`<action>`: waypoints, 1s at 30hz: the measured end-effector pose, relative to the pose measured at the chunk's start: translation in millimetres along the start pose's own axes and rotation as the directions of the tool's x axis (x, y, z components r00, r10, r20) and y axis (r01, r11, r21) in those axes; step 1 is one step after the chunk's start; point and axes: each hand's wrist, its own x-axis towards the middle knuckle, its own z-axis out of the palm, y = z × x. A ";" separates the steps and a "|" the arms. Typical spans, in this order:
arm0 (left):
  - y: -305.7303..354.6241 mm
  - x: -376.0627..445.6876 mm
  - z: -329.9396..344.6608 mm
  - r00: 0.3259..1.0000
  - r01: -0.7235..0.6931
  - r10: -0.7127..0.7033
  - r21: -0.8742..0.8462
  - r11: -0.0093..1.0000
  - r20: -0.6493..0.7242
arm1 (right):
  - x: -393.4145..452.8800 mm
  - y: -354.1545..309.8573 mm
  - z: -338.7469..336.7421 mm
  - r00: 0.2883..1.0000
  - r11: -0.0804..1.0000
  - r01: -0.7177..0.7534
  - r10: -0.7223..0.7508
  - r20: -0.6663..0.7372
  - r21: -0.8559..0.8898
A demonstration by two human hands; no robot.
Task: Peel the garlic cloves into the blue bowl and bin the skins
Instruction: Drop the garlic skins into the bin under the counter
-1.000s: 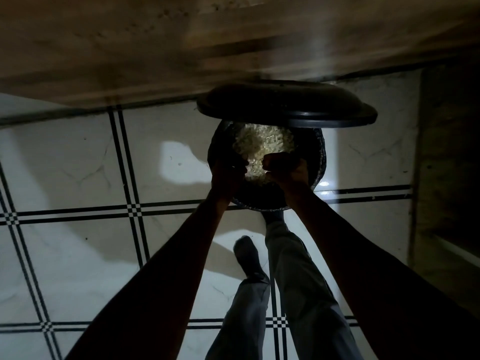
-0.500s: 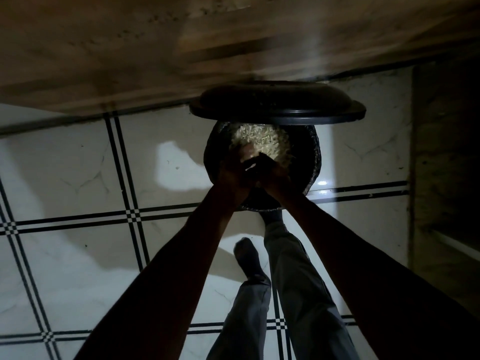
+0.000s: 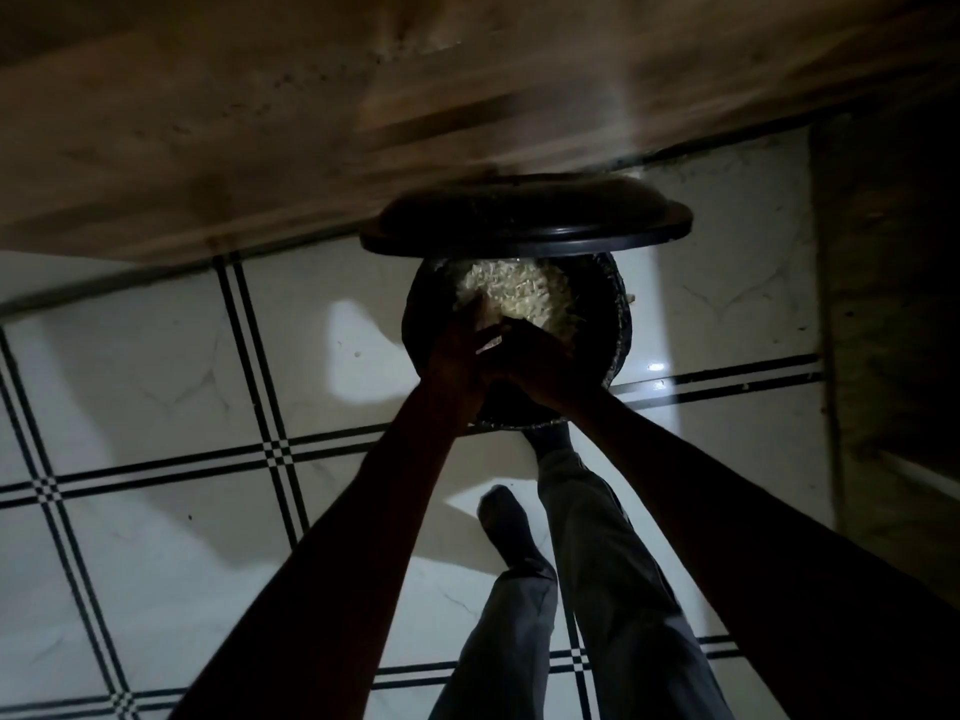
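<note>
Skins [image 3: 511,296]: pale heap in the open bin [image 3: 621,324], straight ahead of both your hands.
Near first: your trouser legs & a foot on the pedal side, then both arms reaching fwd. L hand [image 3: 457,356] & R hand [image 3: 537,363] meet palm to palm over the bin's near rim, seemingly rubbing off scraps; too dark to tell if fingers are clenched or slack. Lid [image 3: 501,228] stands up behind. Floor [image 3: 156,366] is glossy white tile w/ black lines; wood cabinet [image 3: 260,122] beyond. Very dim room.

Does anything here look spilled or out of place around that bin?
A few pale bits lie outside the bin: one clings at its right rim, and small specks dot the floor tiles. They may be stray garlic skins; the dim light hides more.
</note>
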 end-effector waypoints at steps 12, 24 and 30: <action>47.9 -134.7 45.6 0.982 -0.174 0.178 0.675 0.717 0.064 | -167.6 -19.5 -108.9 0.891 0.933 -0.017 0.177 -0.417 0.360; 10.3 -407.9 267.1 0.570 -0.805 0.244 0.592 -0.024 0.785 | -570.4 3.2 -201.3 0.464 0.960 0.061 0.216 -0.859 0.274; -90.4 -535.6 394.8 0.292 -0.951 -0.006 0.290 -0.111 0.956 | -743.0 75.8 -213.8 0.168 0.931 0.097 0.333 -0.928 0.352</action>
